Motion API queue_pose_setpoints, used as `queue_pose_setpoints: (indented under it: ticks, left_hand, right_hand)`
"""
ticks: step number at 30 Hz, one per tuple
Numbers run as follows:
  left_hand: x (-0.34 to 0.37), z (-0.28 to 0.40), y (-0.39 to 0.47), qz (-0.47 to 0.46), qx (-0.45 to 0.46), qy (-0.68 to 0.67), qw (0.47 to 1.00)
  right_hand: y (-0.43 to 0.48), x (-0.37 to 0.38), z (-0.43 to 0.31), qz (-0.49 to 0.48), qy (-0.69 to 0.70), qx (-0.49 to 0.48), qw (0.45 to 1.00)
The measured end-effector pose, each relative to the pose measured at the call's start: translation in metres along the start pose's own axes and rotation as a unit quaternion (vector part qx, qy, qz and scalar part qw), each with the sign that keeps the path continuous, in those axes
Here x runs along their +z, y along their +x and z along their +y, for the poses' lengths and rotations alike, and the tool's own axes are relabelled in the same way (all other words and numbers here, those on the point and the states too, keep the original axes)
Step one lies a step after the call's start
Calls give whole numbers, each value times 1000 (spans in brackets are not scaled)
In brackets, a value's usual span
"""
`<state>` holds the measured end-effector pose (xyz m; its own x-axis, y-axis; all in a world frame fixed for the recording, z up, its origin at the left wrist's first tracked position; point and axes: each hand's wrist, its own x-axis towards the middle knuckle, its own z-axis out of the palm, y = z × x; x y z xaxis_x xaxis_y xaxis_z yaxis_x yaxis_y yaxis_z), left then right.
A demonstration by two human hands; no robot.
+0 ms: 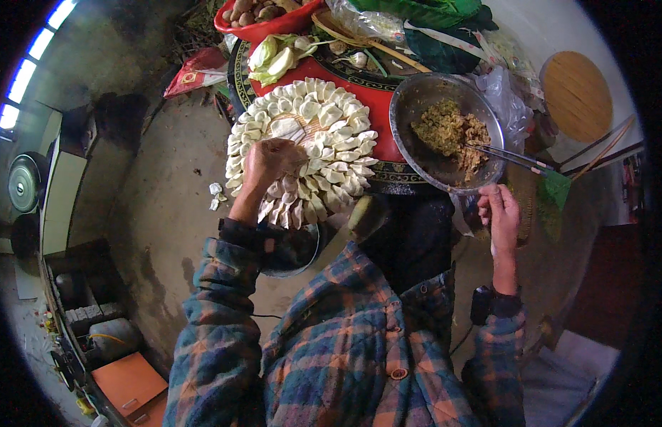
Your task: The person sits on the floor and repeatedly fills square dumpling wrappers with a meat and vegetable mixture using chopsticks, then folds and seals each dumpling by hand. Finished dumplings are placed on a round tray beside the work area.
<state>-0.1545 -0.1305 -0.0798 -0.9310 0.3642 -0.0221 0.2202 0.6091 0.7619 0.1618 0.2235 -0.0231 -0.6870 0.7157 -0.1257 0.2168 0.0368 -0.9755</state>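
Rings of pale folded dumplings (344, 144) cover a round woven tray at the table's near left side. My left hand (275, 160) is over the tray's middle, fingers curled down beside a small stack of flat dough wrappers (287, 129); whether it holds one is hidden. A metal bowl (408, 155) with minced filling (443, 128) sits to the right, a pair of chopsticks (515, 157) resting in it and leaning over its rim. Just below that rim is my right hand (499, 205), its fingers curled near the bowl's edge; I cannot tell whether they touch it.
The round red table (376, 107) also bears a cabbage (277, 56), garlic (357, 60), a wicker strainer (336, 29) and a red basin (256, 32) of root vegetables. Plastic bags (504, 96) crowd its right edge. A dark bucket (291, 251) stands below the tray.
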Motion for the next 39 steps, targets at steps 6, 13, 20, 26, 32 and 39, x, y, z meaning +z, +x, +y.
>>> queue_pose_setpoints:
  ticks: [6,13,20,26,32,39]
  left_hand:
    - [-23,-17,35,100,17,135,986]
    - [2,-19,61,78,122,261,954]
    - [-2,-4,55,139,142,184,963]
    - [-3,0,55,62,43,-70,995]
    - [-5,-5,54,105,150,124,975]
    - [-9,-7,44,17,202,134,970]
  right_hand:
    - [36,-50,19,103,37,29,994]
    - [71,-58,13,88,161,-63,981]
    - [73,-37,-10,71,18,-140,988]
    - [63,-12,-26,5,-153,-260,953]
    - [64,0,-26,24,-184,-254,949]
    - [62,-3,-22,26,-183,-255,949]
